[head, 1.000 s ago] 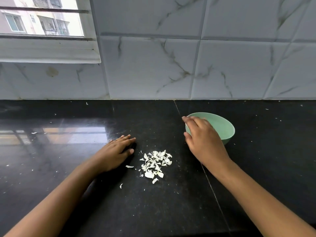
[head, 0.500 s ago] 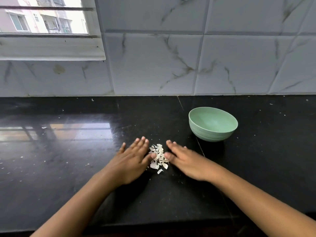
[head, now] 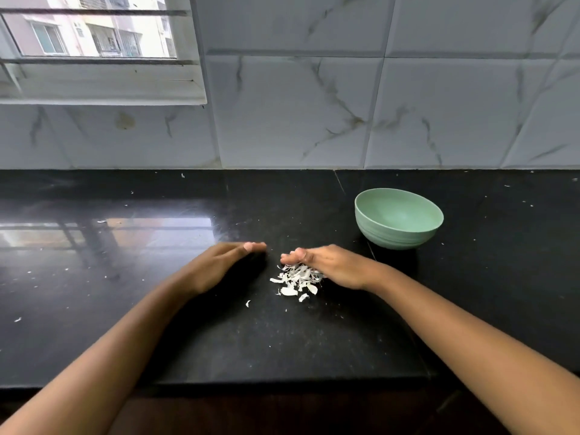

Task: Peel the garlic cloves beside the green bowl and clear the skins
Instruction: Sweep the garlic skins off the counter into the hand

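Your right hand (head: pixel 329 266), fingers loose, rests against the skins (head: pixel 298 281) heaped near-left of the bowl (head: pixel 398 221); your left hand (head: pixel 226 265), released, waits just apart. Sweep carelessly and the light flakes scatter over the desk (head: pixel 314 340).

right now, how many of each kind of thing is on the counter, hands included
green bowl: 1
pile of garlic skins: 1
hands: 2 (left hand, right hand)
total: 4
stray skin flecks lie scattered around, too small to count
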